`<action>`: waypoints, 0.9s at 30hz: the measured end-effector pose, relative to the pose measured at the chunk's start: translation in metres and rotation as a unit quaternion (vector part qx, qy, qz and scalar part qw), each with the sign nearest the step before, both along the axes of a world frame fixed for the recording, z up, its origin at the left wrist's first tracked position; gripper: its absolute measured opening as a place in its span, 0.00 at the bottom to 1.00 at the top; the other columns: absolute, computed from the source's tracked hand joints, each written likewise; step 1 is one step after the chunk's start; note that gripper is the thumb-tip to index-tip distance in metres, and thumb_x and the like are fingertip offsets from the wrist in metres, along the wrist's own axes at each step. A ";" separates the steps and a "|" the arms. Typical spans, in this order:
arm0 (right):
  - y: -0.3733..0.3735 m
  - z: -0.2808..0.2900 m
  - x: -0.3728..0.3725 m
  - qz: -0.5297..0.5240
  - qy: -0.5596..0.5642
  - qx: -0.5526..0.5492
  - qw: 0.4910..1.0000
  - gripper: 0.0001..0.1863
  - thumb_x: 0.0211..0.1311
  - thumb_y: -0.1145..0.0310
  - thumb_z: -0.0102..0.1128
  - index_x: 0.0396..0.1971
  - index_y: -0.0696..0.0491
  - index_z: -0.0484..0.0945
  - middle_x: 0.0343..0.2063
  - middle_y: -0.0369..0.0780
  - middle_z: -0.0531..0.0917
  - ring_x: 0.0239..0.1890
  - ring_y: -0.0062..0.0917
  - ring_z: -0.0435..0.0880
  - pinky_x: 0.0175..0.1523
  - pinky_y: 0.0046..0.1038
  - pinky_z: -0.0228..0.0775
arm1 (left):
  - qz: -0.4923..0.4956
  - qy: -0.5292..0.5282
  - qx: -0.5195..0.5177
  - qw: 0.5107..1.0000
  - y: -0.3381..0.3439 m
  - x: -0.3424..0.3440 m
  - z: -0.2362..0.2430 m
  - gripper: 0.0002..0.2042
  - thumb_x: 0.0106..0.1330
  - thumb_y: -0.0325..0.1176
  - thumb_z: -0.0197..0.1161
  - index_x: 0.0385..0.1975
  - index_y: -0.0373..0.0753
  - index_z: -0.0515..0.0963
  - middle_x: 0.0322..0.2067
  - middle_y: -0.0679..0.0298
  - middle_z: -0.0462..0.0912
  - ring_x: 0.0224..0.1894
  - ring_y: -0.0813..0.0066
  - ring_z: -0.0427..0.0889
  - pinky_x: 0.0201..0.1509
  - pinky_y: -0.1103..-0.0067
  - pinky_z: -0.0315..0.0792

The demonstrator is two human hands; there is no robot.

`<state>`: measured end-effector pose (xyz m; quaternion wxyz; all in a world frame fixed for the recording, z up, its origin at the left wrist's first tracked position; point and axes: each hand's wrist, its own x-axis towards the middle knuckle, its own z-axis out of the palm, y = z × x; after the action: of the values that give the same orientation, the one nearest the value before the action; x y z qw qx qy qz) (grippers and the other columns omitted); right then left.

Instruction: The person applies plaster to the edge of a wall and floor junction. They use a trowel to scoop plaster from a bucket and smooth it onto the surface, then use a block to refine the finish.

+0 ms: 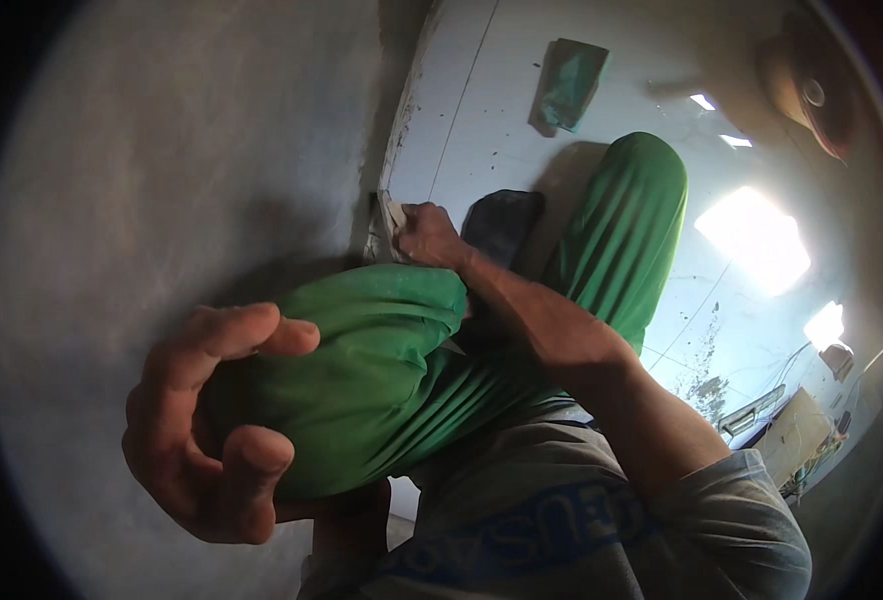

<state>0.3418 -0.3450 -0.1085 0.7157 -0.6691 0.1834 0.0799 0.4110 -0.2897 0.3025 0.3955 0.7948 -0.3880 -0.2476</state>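
Note:
My left hand (211,430) is raised close to the view at the lower left, in front of my bent knee in green trousers (361,340). Its fingers curl loosely, thumb and fingertips apart, and nothing shows between them. Further off, my right hand (429,237) reaches down to where the grey wall meets the pale floor. Its fingers are closed on a small pale, flat-looking piece (397,214), held against the corner edge. What that piece is, I cannot make out. Beside my right hand a dark blue-grey thing (503,222) lies partly hidden behind my forearm.
A plain grey wall (191,150) fills the left side. On the pale floor (491,110), a crumpled green packet or cloth (573,85) lies ahead. A round brown object (811,90) stands at the far right. A board (796,435) with wires lies at the lower right.

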 end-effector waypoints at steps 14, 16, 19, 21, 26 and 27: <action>-0.262 0.115 -0.086 -0.322 -0.070 0.290 0.899 0.17 0.65 0.69 0.59 0.52 0.56 0.82 0.40 0.37 0.84 0.46 0.23 0.82 0.52 0.35 0.78 | 0.167 0.221 0.119 0.954 -0.032 0.070 -0.193 0.21 0.74 0.43 0.66 0.59 0.36 0.80 0.41 0.64 0.87 0.43 0.78 0.84 0.50 0.78 0.78; -0.277 0.112 -0.119 -0.384 -0.089 0.297 0.870 0.17 0.67 0.69 0.58 0.54 0.53 0.82 0.39 0.34 0.83 0.43 0.21 0.81 0.51 0.34 0.77 | 0.093 0.261 0.129 0.952 -0.057 0.061 -0.252 0.20 0.73 0.43 0.67 0.57 0.37 0.81 0.43 0.64 0.87 0.46 0.78 0.84 0.49 0.78 0.77; -0.283 0.079 -0.156 -0.408 -0.078 0.311 0.855 0.17 0.67 0.68 0.58 0.54 0.54 0.82 0.38 0.32 0.83 0.40 0.18 0.79 0.48 0.32 0.77 | 0.025 0.226 0.116 0.967 -0.097 0.049 -0.323 0.22 0.70 0.41 0.70 0.58 0.34 0.79 0.48 0.58 0.87 0.50 0.73 0.85 0.52 0.76 0.78; -0.298 0.064 -0.179 -0.449 -0.060 0.260 0.853 0.19 0.68 0.68 0.57 0.57 0.55 0.81 0.39 0.31 0.83 0.38 0.16 0.78 0.46 0.29 0.76 | 0.052 0.169 0.130 0.976 -0.158 0.025 -0.353 0.29 0.67 0.45 0.72 0.60 0.30 0.76 0.52 0.51 0.86 0.54 0.67 0.85 0.55 0.74 0.79; -0.289 0.081 -0.152 -0.500 -0.079 0.320 0.801 0.21 0.67 0.69 0.57 0.58 0.57 0.81 0.37 0.31 0.83 0.35 0.14 0.76 0.42 0.26 0.76 | 0.100 0.025 0.192 0.976 -0.224 0.026 -0.389 0.42 0.57 0.55 0.78 0.61 0.25 0.72 0.54 0.46 0.84 0.53 0.59 0.87 0.56 0.70 0.80; -0.293 0.070 -0.153 -0.491 -0.087 0.330 0.802 0.21 0.67 0.70 0.57 0.59 0.57 0.81 0.37 0.30 0.83 0.34 0.13 0.76 0.41 0.25 0.75 | 0.119 0.046 0.201 0.971 -0.240 0.015 -0.391 0.36 0.55 0.51 0.78 0.56 0.29 0.77 0.50 0.48 0.86 0.49 0.58 0.88 0.55 0.67 0.80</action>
<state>0.1890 -0.6377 -0.0389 0.8499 -0.2168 0.3868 -0.2846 0.4263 -0.5299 -0.0885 0.2719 0.8862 -0.2139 -0.3082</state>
